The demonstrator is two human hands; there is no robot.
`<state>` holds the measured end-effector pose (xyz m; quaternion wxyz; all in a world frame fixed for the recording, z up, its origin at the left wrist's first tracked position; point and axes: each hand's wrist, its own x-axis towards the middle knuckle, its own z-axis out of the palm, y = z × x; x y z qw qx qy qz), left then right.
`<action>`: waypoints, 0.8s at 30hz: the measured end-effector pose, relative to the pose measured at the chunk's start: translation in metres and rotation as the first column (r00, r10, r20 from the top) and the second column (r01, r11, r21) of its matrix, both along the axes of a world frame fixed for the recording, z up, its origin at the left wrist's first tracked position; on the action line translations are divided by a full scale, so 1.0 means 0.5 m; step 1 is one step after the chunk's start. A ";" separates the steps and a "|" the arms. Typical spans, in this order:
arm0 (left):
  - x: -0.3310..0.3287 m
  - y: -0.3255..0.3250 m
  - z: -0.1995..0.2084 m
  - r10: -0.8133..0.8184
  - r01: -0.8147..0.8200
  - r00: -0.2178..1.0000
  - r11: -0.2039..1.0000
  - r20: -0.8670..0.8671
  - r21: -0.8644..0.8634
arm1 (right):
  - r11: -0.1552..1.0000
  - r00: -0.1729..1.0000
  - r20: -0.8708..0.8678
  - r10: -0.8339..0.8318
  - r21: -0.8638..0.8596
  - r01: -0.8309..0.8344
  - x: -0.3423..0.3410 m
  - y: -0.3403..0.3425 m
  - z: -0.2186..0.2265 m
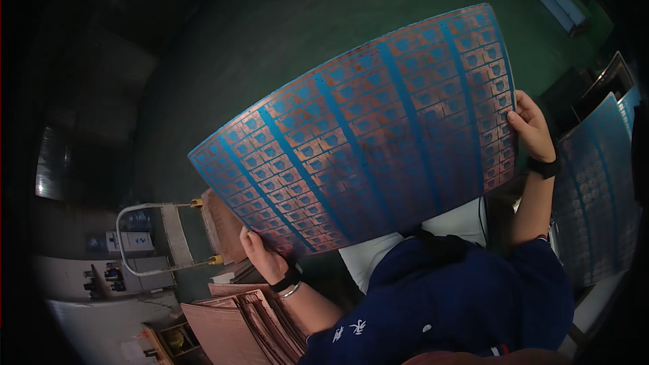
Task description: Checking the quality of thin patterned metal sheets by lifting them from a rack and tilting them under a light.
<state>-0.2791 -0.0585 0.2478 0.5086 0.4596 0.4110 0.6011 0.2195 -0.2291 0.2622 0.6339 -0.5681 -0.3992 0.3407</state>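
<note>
A large copper-coloured circuit board panel, printed with a blue pattern of repeated blocks and stripes, spans the space in front of me, tilted with its right end higher. My left hand grips its lower left corner, the thumb on the printed face and the other fingers mostly hidden. At the right edge, my right hand pinches the panel with the thumb in front and fingers around the edge. Both wrists wear dark bands.
Several copper panels stand stacked at lower left, beside a hand cart with a pale metal handle. More blue-patterned panels lean at the right. A grey-blue box-like object lies on the green floor at the far right.
</note>
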 end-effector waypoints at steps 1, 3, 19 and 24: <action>-0.009 -0.002 -0.005 -0.004 0.003 0.999 0.999 0.049 0.037 | 0.999 1.000 0.010 -0.023 0.042 0.023 0.005 0.000 -0.004; -0.012 0.006 -0.014 -0.054 0.044 0.991 0.995 0.122 0.088 | 0.989 0.997 0.028 -0.072 0.130 0.068 0.010 0.012 -0.009; 0.160 0.030 0.091 -0.113 0.310 0.667 0.941 0.736 -0.137 | 0.946 0.706 -0.708 0.010 0.235 0.221 -0.081 0.078 -0.039; 0.146 0.004 0.044 -0.175 0.345 0.663 0.934 0.728 -0.089 | 0.998 0.569 -0.820 0.057 0.027 -0.062 -0.099 0.063 -0.029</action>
